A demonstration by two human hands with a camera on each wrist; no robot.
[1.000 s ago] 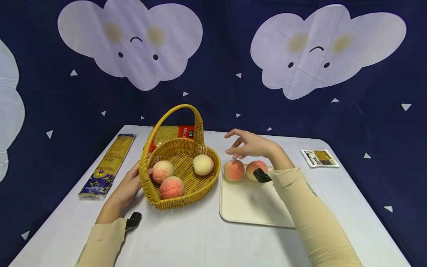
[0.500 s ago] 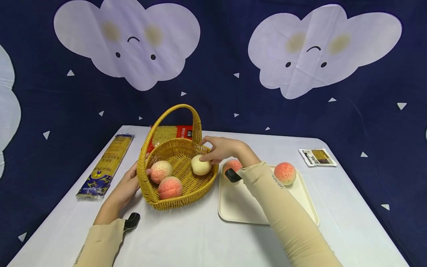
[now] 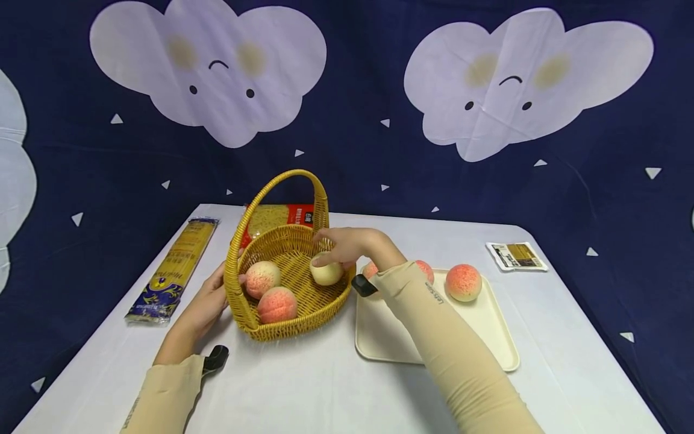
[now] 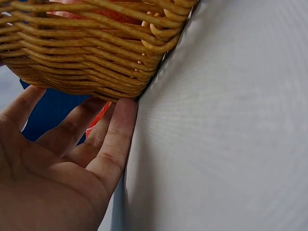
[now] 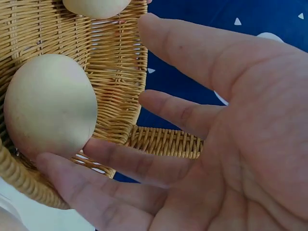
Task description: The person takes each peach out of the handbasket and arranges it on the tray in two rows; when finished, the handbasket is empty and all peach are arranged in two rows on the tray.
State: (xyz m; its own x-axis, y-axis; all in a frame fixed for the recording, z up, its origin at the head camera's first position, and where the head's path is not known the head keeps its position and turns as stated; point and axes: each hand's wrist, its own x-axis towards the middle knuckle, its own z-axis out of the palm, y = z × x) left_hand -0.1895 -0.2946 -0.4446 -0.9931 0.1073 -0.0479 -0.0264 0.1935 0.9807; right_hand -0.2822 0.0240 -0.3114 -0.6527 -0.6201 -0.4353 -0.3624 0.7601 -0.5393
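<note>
A yellow wicker basket [image 3: 295, 330] with a tall handle holds three peaches. My left hand [image 3: 206, 304] is at its left side; in the left wrist view its fairly straight fingers [image 4: 113, 149] touch the lower wall of the basket from outside. My right hand [image 3: 355, 244] reaches over the basket's right rim to a pale peach [image 3: 326, 272]. The right wrist view shows the spread fingers, with two fingertips right at that peach [image 5: 50, 106] and the others apart from it. Two pinker peaches, one behind [image 3: 262, 279] and one in front [image 3: 278, 305], lie at the basket's left.
A cream tray [image 3: 385, 337] bears three peaches at its back, partly hidden by my right arm. A long noodle packet [image 3: 173, 271] lies on the left. Behind the basket is a red-and-yellow packet [image 3: 271, 218]. A small flat packet [image 3: 517, 257] lies back right.
My right hand has moved left from above the tray to the pale peach in the basket, then a little farther over it. My left hand has stayed at the basket.
</note>
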